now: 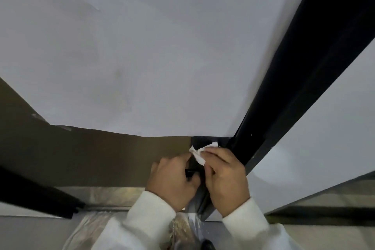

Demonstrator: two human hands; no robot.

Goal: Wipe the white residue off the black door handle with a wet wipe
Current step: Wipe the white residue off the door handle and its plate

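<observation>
A small crumpled white wet wipe point(197, 153) is pinched in my right hand point(224, 178) and pressed against the black door hardware point(203, 141) just above my fingers. My left hand point(172, 180) is closed around the black door handle point(189, 172), of which only a short dark end shows between my fingers. Both hands sit close together at the lower middle of the view. The rest of the handle is hidden by my hands, so any white residue on it cannot be seen.
A white-covered door panel point(142, 46) fills the upper view, with brown board point(81, 154) below it. A black door edge point(304, 77) runs diagonally at the right. A metal threshold point(105, 195) and plastic-covered floor point(91, 229) lie below.
</observation>
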